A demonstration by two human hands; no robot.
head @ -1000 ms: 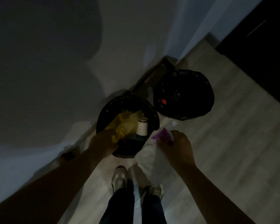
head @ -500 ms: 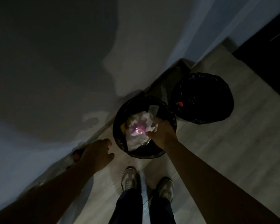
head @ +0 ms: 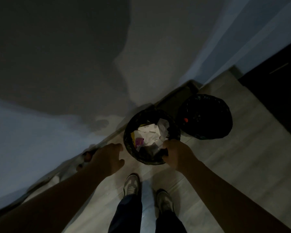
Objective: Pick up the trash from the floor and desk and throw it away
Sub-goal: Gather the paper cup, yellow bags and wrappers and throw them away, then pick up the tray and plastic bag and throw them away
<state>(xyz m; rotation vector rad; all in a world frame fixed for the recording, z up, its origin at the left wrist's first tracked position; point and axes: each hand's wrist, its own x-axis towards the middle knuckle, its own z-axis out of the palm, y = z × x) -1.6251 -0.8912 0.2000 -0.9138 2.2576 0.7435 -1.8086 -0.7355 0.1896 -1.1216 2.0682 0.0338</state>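
A round bin with a black liner [head: 129, 148] stands on the floor against the wall. Inside lie crumpled white paper [head: 151, 132], a purple wrapper [head: 139, 141] and a bit of yellow at the left edge. My right hand [head: 176, 153] sits on the bin's near right rim, fingers curled around a fold of the black liner. My left hand [head: 106, 158] hovers just left of the bin with its fingers apart and nothing in it. The room is dim and fine detail is hard to make out.
A second black bag [head: 207, 116] with a small red cap [head: 185, 119] showing in it stands right of the bin. My two shoes [head: 131, 185] are just in front of the bin. A dark cabinet or door [head: 275, 91] is at the right, and the wall runs close on the left.
The white paper and purple wrapper went from my right hand into the bin, covering the bottle and yellow trash. My right hand drew back to the rim. My left hand left the bin.
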